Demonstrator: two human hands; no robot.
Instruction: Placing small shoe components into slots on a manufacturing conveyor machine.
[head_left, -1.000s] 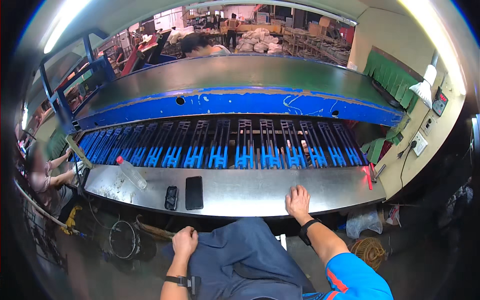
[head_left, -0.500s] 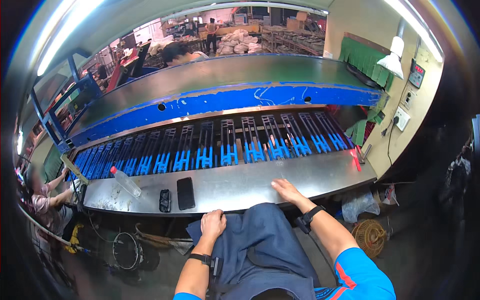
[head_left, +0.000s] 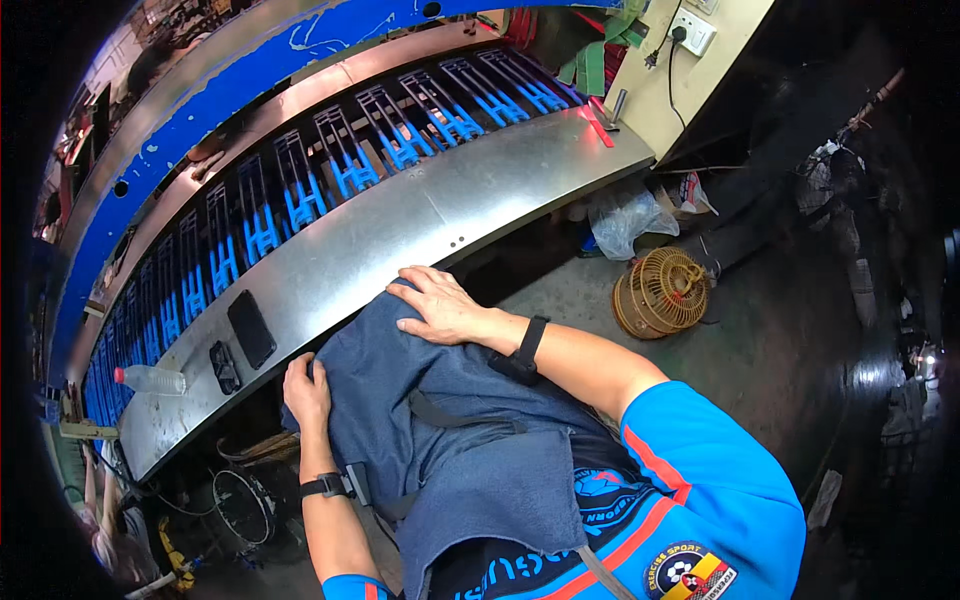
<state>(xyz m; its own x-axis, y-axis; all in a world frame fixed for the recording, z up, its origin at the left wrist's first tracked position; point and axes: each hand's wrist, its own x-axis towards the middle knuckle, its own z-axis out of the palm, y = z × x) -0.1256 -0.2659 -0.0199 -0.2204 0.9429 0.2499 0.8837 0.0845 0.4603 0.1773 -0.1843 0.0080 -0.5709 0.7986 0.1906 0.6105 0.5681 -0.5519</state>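
My right hand lies on the dark blue apron over my lap, its fingers spread and touching the cloth near the metal ledge. At the apron's left edge rests my left hand, thumb apart from the forefinger; the other fingers are partly hidden. Neither hand appears to hold a thing. A black phone lies on the ledge beyond my left hand, beside a small black object. Farther left, a clear bottle with a red cap lies on its side.
Behind the ledge runs a row of blue-tipped dark metal frames, with a blue beam beyond. A red-handled tool lies at the ledge's right end. On the floor are a round wicker basket and a plastic bag.
My view has swung down and to the right. My right hand has come off the metal ledge onto the apron. The left hand's thumb now stands apart.
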